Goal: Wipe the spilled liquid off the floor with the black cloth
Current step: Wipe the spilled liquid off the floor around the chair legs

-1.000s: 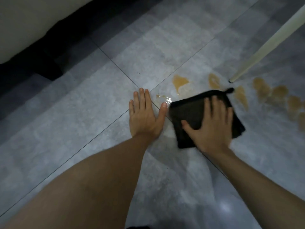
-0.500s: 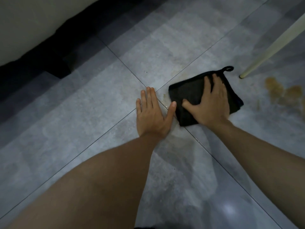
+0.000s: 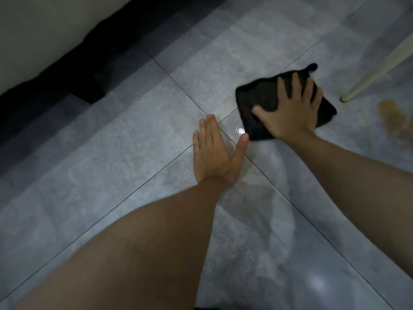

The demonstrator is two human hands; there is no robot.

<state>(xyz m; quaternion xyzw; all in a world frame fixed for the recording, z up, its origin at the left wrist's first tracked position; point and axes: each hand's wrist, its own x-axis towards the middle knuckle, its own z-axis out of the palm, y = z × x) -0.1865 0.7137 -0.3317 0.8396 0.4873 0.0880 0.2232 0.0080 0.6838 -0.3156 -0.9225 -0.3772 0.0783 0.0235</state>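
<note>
The black cloth [image 3: 254, 97] lies flat on the grey tiled floor [image 3: 138, 135], its hanging loop at the far corner. My right hand [image 3: 290, 113] presses down on it with fingers spread, covering its near right part. Brown spilled liquid [image 3: 391, 114] remains in patches to the right of the cloth, beyond the chair leg. A small wet glint [image 3: 240, 130] shows by the cloth's near left corner. My left hand [image 3: 214, 156] rests flat on the floor left of the cloth, fingers together, holding nothing.
A white furniture leg [image 3: 375, 70] slants down to the floor just right of the cloth. A pale sofa or bed [image 3: 44, 30] with a dark base [image 3: 85, 88] runs along the upper left. Tile joints cross under my left hand.
My right hand pushed the cloth away and to the right, over the brown patches near the tile joint; those patches no longer show. My left hand stayed planted.
</note>
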